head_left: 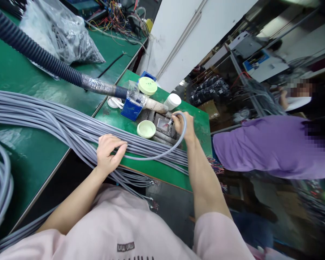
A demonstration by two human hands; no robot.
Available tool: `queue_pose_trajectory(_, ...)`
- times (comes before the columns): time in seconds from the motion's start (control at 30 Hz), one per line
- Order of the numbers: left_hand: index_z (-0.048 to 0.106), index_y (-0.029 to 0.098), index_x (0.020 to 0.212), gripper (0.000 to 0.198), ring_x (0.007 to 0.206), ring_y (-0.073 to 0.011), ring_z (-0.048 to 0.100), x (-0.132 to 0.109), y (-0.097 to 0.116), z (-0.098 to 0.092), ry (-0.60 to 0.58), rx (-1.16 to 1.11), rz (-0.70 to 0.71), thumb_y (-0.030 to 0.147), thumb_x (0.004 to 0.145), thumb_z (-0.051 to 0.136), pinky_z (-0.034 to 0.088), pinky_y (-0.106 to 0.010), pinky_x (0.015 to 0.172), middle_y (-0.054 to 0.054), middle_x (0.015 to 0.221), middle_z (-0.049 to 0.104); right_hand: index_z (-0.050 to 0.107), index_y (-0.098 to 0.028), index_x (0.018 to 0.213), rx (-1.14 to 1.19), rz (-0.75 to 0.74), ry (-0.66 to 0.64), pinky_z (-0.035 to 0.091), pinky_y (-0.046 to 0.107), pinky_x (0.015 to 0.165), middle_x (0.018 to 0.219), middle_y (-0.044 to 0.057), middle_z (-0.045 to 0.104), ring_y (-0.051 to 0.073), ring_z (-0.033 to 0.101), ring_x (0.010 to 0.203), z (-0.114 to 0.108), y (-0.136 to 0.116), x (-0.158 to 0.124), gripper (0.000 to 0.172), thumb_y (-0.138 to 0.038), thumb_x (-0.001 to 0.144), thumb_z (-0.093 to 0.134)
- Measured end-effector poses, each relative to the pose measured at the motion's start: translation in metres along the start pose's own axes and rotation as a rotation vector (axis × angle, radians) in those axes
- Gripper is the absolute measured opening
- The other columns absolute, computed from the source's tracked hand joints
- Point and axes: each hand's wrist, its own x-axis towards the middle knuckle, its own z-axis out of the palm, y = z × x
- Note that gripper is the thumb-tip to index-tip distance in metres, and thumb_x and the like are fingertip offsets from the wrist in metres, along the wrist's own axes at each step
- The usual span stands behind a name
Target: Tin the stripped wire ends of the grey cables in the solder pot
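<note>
Starting nearest, a pale pink cotton shirt point(119, 224) fills the bottom edge. Its small dark print, seen upside down, appears to read "miu miu". Just beyond it the left hand point(108, 153) rests on a thick bundle of grey plastic-sheathed cables point(43, 112) lying across the green matted surface point(151, 168). Its fingers are curled closed, thumb against fingertips, pinching one loose grey cable point(162, 154). That cable arcs away and loops up to the right hand point(181, 124), whose fingers are pinched shut on its end, holding thin coloured leads at a small grey metal block point(162, 126).

Beside the block sit a pale green round plastic lid point(146, 129), a blue rectangular box point(131, 108), a white cylindrical jar point(172, 101) and the pale nozzle of a dark blue corrugated hose point(29, 48). Farther right, a person in a purple top point(273, 148) leans in.

In my judgement the springy loop could flick the end off the block if either pinch slackens. The right fingertips also sit very close to the block. Nothing readable shows on the jar, the box or the lid.
</note>
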Motion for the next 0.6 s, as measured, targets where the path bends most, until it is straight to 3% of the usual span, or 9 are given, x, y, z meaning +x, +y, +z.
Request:
queue_pose_trajectory(0.13,0.069,0.023,0.079,0.006,0.073,-0.0172,0.065,0.0,-0.001,0.0,0.001,-0.006,-0.018,0.024,0.082,0.064,0.048,-0.039,0.081,-0.001,0.072,0.07,0.066,-0.023,0.085,0.067,-0.05,0.071,0.045,0.043,0.084,0.078,0.005,0.069,0.024,0.061,0.082,-0.026,-0.02,-0.017,0.017,-0.029,0.088,0.05)
queue_pose_trajectory(0.23,0.07,0.022,0.077,0.009,0.073,-0.0179,0.065,0.002,0.001,-0.002,-0.015,-0.006,-0.043,0.026,0.082,0.063,0.049,-0.039,0.079,-0.002,0.071,0.071,0.067,-0.025,0.094,0.16,-0.147,0.188,0.046,0.045,0.092,0.094,0.005,0.07,0.023,0.062,0.094,-0.058,-0.048,-0.05,0.018,-0.03,0.09,0.05)
queue_pose_trajectory(0.33,0.071,0.022,0.077,0.011,0.07,-0.0177,0.064,0.003,0.013,-0.001,-0.042,-0.086,-0.079,0.026,0.082,0.063,0.05,-0.037,0.073,-0.003,0.07,0.071,0.068,-0.028,0.101,0.318,-0.326,0.181,0.053,0.042,0.084,0.104,0.004,0.07,0.023,0.063,0.099,-0.082,-0.078,-0.092,0.018,-0.024,0.088,0.057)
queue_pose_trajectory(0.4,0.073,0.021,0.078,0.015,0.067,-0.0174,0.062,0.001,0.027,0.001,-0.145,-0.237,-0.148,0.028,0.084,0.061,0.05,-0.036,0.069,-0.004,0.07,0.072,0.067,-0.031,0.105,0.377,-0.453,0.133,0.053,0.045,0.088,0.108,0.002,0.072,0.024,0.063,0.105,-0.089,-0.093,-0.117,0.023,-0.021,0.086,0.06)
queue_pose_trajectory(0.47,0.074,0.02,0.08,0.021,0.068,-0.0175,0.062,-0.003,0.046,0.006,-0.352,-0.447,-0.27,0.033,0.086,0.059,0.05,-0.034,0.067,-0.006,0.071,0.072,0.066,-0.033,0.109,0.385,-0.523,0.116,0.052,0.047,0.09,0.109,0.001,0.073,0.024,0.062,0.107,-0.089,-0.103,-0.139,0.028,-0.019,0.086,0.061)
queue_pose_trajectory(0.53,0.075,0.019,0.079,0.032,0.069,-0.017,0.062,-0.009,0.062,0.013,-0.554,-0.642,-0.437,0.043,0.088,0.056,0.049,-0.032,0.066,-0.007,0.072,0.072,0.065,-0.034,0.113,0.381,-0.565,0.122,0.052,0.048,0.09,0.11,0.001,0.073,0.023,0.063,0.108,-0.084,-0.109,-0.157,0.031,-0.018,0.087,0.059)
queue_pose_trajectory(0.6,0.074,0.017,0.07,0.046,0.063,-0.0152,0.059,-0.015,0.075,0.02,-0.649,-0.789,-0.631,0.056,0.085,0.054,0.047,-0.029,0.061,-0.006,0.067,0.069,0.064,-0.033,0.116,0.382,-0.598,0.131,0.052,0.048,0.091,0.109,0.002,0.073,0.022,0.063,0.109,-0.079,-0.111,-0.172,0.034,-0.017,0.087,0.057)
